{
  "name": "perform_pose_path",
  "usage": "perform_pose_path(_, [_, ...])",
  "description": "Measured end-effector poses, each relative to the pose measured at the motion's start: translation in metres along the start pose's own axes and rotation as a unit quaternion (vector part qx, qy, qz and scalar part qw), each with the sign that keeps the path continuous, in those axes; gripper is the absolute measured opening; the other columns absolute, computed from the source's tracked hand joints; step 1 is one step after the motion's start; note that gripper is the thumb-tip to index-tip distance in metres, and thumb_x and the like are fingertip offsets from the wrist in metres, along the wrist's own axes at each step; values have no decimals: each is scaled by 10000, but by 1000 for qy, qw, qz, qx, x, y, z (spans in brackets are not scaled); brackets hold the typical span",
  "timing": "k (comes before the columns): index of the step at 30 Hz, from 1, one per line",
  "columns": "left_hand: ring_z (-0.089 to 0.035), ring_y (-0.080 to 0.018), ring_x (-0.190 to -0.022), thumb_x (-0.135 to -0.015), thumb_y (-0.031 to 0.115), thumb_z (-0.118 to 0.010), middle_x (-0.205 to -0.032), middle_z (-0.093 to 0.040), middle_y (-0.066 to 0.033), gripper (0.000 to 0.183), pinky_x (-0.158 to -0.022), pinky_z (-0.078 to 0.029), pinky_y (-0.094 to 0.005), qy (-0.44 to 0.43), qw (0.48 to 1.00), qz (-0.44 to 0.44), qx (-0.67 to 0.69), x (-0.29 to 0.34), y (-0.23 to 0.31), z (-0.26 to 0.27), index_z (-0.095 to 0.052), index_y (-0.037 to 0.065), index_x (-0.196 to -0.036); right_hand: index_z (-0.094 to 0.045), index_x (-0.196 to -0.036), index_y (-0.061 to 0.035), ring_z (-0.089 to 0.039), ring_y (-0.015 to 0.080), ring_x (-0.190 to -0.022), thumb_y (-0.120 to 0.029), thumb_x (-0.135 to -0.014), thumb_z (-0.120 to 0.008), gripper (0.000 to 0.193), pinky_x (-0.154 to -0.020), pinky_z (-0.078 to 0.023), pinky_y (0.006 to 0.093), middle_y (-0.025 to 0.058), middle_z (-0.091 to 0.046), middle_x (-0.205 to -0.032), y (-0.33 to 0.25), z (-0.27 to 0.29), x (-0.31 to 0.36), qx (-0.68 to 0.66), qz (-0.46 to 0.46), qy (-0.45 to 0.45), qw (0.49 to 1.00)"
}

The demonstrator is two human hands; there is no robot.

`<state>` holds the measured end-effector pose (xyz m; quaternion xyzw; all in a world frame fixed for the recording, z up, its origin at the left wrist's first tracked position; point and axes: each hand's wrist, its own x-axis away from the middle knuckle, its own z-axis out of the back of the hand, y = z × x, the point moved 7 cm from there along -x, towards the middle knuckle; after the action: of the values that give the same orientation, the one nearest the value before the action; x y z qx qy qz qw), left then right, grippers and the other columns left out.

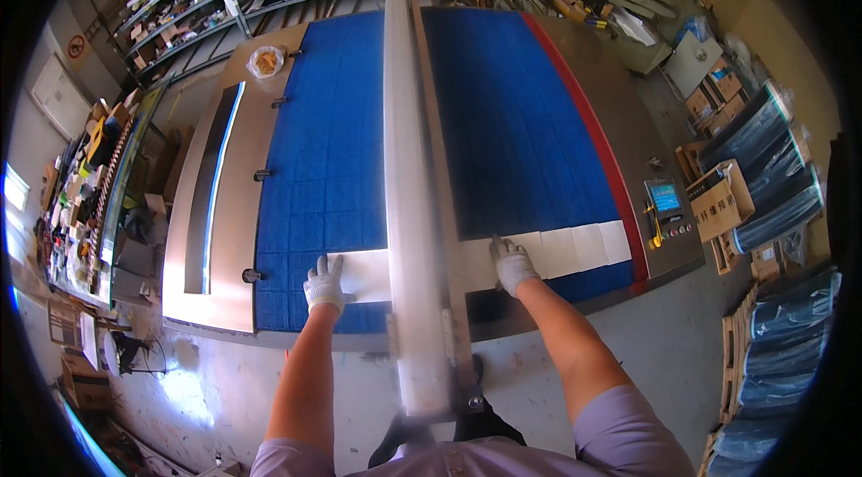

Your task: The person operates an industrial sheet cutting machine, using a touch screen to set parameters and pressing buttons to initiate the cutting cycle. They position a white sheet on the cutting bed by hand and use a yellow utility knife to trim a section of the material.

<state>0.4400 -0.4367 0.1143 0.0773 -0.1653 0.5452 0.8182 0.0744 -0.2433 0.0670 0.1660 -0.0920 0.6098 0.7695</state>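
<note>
Under a long pale beam (pixel 409 163) lies a white strip (pixel 584 246), crosswise on the blue bed (pixel 332 118) of a large metal table. My left hand (pixel 324 287), in a pale knit glove, rests at the strip's left end with its fingers spread on the blue surface. To the right of the beam, my right hand (pixel 514 266), gloved likewise, lies on the strip with its fingers stretched out. Neither hand holds anything. The beam hides the strip's middle part. Fold-like lines cross the strip's right portion.
A red band (pixel 593 118) borders the bed's right side, beside a control screen (pixel 664 197) and a yellow-handled tool (pixel 656 232). Small dark clamps (pixel 253 276) line its left edge. A clear bag (pixel 266 62) and a dark strip (pixel 208 199) lie farther left. A cardboard box (pixel 723 203) stands right.
</note>
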Motion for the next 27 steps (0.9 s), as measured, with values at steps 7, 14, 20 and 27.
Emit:
perform_pose_path(7, [-426, -398, -1317, -621, 384, -895, -1574, -278, -128, 1099, -1017, -453, -480, -7, 1000, -4, -3, -3, 6, -3, -279, 292, -1527, -381, -1443, -28, -369, 328, -1380, -188, -733, -768, 825, -1074, -365, 435, 169, -283, -1565, 7, -8, 2, 34, 4, 3, 999])
perform_pose_path(14, [-403, -388, -1362, -640, 392, -889, -1574, -296, -132, 1079, -1064, -434, -443, -29, 999, 13, -15, 1, 6, 3, -285, 310, -1530, -411, -1412, -5, -379, 343, -1376, -205, -729, -797, 810, -1089, -366, 436, 180, -306, -1552, -2, 29, 6, -35, 14, -2, 999])
perform_pose_path(20, [-394, -388, -1374, -646, 398, -887, -1589, -271, -114, 1075, -1085, -425, -439, -41, 999, 18, -15, 0, 5, 2, -282, 314, -1530, -379, -1455, -11, -343, 353, -1409, -300, -733, -794, 881, -1133, -311, 471, 179, -306, -1559, -43, 63, -10, -26, 39, -19, 999])
perform_pose_path(27, [-388, -388, -1379, -652, 402, -884, -1591, -264, -118, 1061, -1082, -430, -435, -51, 999, 16, -14, -1, 12, 5, -292, 312, -1527, -430, -1419, -19, -418, 312, -1353, -334, -729, -796, 842, -1064, -369, 452, 147, -373, -1529, -81, 38, -30, 42, 75, 34, 996])
